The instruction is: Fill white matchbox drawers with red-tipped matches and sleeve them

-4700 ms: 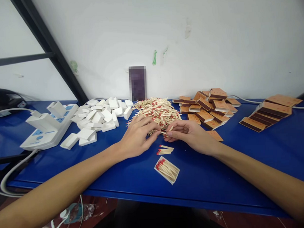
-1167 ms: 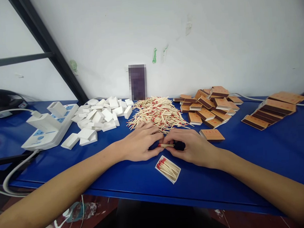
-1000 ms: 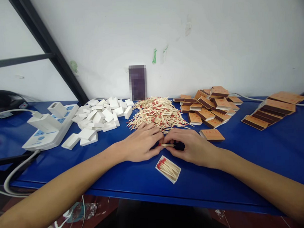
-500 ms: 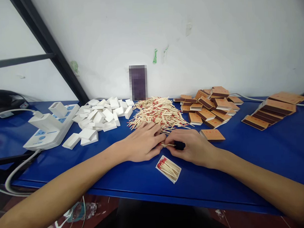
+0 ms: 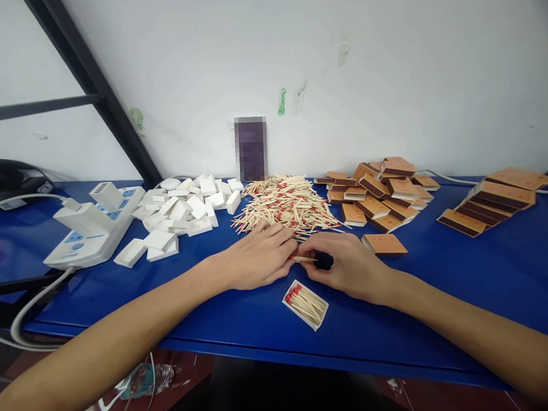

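A few wooden matches [image 5: 306, 259] lie level between my two hands, their red heads toward the left. My right hand [image 5: 352, 268] pinches them between thumb and fingers. The thumb and bent fingers of my left hand [image 5: 260, 258] are closed at the head end, partly hiding it. Just beyond my hands spreads a large heap of loose red-tipped matches [image 5: 292, 202]. Nearer to me, a white matchbox tray [image 5: 322, 324] rests at a slant, with a layer of matches inside, heads toward the upper left.
White trays [image 5: 179, 212] are piled at the left, beside a power strip [image 5: 89, 251] with plugged-in chargers. Orange matchbox sleeves [image 5: 377, 205] form a pile right of the heap; more sleeves [image 5: 498, 197] lean farther right. One orange matchbox [image 5: 384, 244] lies near my right hand.
The matches between my fingers look slightly more level and bunched together. Both hands stay almost in place; the whole view has shifted slightly.
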Available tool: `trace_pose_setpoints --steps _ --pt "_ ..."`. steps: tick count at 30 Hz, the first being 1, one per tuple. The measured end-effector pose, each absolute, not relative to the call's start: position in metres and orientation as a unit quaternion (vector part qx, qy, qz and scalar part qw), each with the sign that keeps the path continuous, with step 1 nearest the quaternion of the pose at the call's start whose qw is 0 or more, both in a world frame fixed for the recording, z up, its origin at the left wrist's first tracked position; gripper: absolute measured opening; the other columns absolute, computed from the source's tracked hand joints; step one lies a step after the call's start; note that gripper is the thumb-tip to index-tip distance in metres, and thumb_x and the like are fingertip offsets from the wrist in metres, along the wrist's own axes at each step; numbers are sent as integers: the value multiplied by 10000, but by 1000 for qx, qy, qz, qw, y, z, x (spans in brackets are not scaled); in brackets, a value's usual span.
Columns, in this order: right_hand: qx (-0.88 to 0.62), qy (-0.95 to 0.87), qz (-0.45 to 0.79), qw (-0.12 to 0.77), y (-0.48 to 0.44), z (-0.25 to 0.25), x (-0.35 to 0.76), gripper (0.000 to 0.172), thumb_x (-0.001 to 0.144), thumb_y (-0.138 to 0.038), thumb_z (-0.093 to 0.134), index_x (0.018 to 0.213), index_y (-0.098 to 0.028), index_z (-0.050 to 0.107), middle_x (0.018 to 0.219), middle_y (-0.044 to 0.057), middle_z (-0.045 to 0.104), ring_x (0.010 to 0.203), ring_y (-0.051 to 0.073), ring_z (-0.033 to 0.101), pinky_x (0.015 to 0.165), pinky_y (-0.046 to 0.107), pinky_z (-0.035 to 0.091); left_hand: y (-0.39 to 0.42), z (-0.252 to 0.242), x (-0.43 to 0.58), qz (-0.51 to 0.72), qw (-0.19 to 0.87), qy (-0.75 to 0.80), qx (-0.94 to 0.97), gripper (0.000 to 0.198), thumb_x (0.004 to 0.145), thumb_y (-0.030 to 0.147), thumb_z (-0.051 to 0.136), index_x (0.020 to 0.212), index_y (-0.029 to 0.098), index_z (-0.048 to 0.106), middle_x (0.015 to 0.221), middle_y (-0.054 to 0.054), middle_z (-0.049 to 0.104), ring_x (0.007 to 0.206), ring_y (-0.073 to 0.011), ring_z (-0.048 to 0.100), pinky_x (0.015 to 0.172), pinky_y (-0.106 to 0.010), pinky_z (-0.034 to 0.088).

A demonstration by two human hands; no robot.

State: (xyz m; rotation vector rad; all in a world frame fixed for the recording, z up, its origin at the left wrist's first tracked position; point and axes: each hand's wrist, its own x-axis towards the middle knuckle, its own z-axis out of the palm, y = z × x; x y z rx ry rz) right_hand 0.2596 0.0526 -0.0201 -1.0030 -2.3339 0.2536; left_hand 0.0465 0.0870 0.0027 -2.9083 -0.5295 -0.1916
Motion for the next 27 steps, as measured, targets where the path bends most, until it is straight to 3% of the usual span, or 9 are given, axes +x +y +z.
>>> trace_pose_setpoints --steps 20,27 --pt "-361 -870 121 314 52 -17 261 80 835 -141 589 840 -213 624 746 -7 665 643 129 591 613 243 468 87 4 44 -80 53 -178 -979 214 1019 254 390 963 134 558 959 -92 587 842 -228 526 796 -379 379" --pt "-341 -864 192 318 25 6 258 114 815 -94 607 795 -205 622 703 -32 643 620 102 569 590 217 445 76 14 43 -120 5 -118 -986 166 972 243 412 920 155 543 890 -71 579 804 -211 513 809 -366 384"
